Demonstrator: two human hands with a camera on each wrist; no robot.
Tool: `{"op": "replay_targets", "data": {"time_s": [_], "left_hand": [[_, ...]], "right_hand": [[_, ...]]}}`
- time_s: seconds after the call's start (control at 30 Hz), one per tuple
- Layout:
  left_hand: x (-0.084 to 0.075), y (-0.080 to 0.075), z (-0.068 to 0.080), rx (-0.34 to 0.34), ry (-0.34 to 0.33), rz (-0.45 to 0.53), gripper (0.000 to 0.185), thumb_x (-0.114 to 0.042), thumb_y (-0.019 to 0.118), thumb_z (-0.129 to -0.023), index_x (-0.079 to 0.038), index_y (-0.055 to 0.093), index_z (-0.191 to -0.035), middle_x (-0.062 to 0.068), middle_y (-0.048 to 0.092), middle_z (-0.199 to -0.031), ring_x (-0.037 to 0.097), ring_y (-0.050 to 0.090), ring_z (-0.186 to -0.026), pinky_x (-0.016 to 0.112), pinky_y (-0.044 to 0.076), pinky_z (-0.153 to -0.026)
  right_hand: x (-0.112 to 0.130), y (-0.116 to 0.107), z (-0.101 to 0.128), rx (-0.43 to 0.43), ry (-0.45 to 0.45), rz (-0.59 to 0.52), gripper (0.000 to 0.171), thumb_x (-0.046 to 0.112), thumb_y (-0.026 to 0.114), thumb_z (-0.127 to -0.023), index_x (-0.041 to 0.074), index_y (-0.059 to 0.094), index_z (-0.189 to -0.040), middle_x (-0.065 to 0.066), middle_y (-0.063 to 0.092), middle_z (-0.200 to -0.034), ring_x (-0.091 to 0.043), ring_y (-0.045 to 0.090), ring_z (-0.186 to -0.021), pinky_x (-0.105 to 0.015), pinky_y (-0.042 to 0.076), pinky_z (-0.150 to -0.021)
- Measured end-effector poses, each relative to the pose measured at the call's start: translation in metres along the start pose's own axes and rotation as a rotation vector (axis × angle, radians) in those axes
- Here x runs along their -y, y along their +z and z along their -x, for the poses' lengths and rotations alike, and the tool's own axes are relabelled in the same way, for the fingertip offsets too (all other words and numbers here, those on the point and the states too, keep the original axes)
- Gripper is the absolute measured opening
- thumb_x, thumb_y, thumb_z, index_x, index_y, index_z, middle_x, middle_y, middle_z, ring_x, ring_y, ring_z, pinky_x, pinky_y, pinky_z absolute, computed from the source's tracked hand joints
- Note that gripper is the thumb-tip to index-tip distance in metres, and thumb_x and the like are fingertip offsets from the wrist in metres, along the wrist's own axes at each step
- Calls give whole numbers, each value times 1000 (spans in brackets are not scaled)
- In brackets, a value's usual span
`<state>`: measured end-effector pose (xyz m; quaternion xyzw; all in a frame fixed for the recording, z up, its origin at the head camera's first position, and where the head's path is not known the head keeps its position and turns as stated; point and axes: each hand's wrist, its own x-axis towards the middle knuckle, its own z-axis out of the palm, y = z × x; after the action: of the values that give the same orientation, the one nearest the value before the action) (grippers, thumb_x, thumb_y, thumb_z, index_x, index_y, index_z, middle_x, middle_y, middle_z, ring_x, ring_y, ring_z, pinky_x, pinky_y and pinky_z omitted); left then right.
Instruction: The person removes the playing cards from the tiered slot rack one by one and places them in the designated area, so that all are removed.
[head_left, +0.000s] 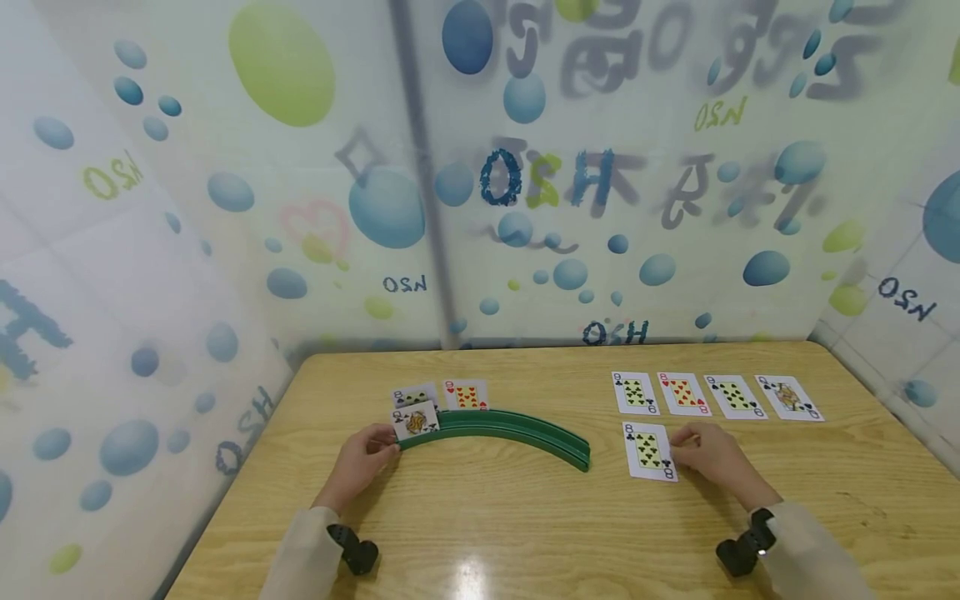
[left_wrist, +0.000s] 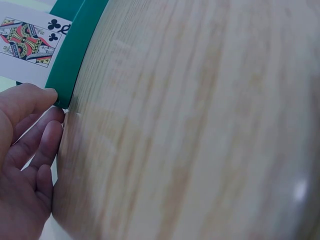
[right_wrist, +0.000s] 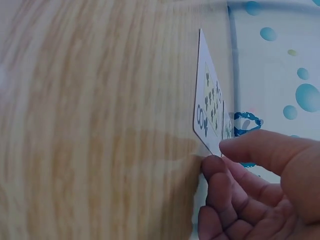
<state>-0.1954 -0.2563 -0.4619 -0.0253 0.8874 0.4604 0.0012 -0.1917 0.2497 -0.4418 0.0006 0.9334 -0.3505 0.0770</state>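
The fingers (right_wrist: pixel 260 150) of the right hand (head_left: pixel 716 460) pinch the right edge of the eight of clubs (head_left: pixel 648 450), which lies flat on the surface (head_left: pixel 487 533) just right of centre, below a row of four face-up cards (head_left: pixel 716 395). It is white with black club pips. The left hand's (head_left: pixel 360 467) fingers (left_wrist: pixel 30 100) curl round the left end of the curved green card rack (head_left: pixel 502 429), thumb on its edge, beside a queen of clubs (head_left: pixel 415 421) standing in the rack. Two more cards (head_left: pixel 450 393) lie behind it at left centre. Bare wood spreads across the lower frame between both hands, and to the right edge of the surface.
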Motion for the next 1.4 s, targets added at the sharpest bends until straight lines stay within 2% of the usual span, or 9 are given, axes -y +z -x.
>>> {"op": "replay_targets", "data": {"time_s": [0.3, 0.57, 0.8, 1.0, 1.2, 1.4], "left_hand": [[1, 0, -1, 2, -5, 19, 27, -5, 62, -88, 0, 59, -114, 10, 60, -102, 22, 56, -92, 31, 46, -71], [1, 1, 0, -7, 9, -10, 27, -4, 62, -87, 0, 59, -113, 9, 61, -101, 23, 57, -91, 33, 46, -73], [2, 1, -1, -7, 7, -12, 27, -5, 62, -87, -1, 59, -113, 9, 61, -101, 23, 57, -92, 34, 46, -74], [1, 0, 0, -4, 13, -10, 26, -5, 62, -87, 0, 59, -113, 9, 61, -101, 23, 57, -92, 35, 46, -77], [1, 0, 1, -5, 17, -7, 26, -4, 62, -87, 0, 59, -113, 9, 61, -101, 22, 57, -92, 35, 46, -76], [2, 0, 0, -7, 19, -4, 26, -4, 62, -87, 0, 60, -113, 8, 61, -100, 22, 57, -91, 34, 46, -74]], "right_hand": [[13, -2, -1, -14, -21, 0, 24, 14, 60, -87, -4, 61, -102, -9, 52, -82, -21, 46, -71, -32, 38, -59], [38, 5, -6, -4, -131, -48, 21, 10, 60, -88, -5, 60, -103, -7, 52, -68, -18, 44, -59, -32, 36, -53], [67, 14, -15, 5, -191, -58, 21, 11, 60, -88, -3, 62, -103, -6, 52, -71, -18, 44, -60, -32, 37, -54], [92, 26, -23, 1, -269, -65, 19, 12, 60, -89, -1, 62, -102, -5, 56, -79, -17, 50, -67, -32, 42, -59], [116, 39, -28, 46, -299, -95, 16, 12, 61, -88, 2, 64, -100, -4, 58, -87, -18, 54, -78, -32, 46, -64], [134, 58, -36, 75, -332, -101, 13, 12, 61, -88, 4, 65, -99, -1, 58, -84, -16, 54, -76, -31, 46, -65]]}}
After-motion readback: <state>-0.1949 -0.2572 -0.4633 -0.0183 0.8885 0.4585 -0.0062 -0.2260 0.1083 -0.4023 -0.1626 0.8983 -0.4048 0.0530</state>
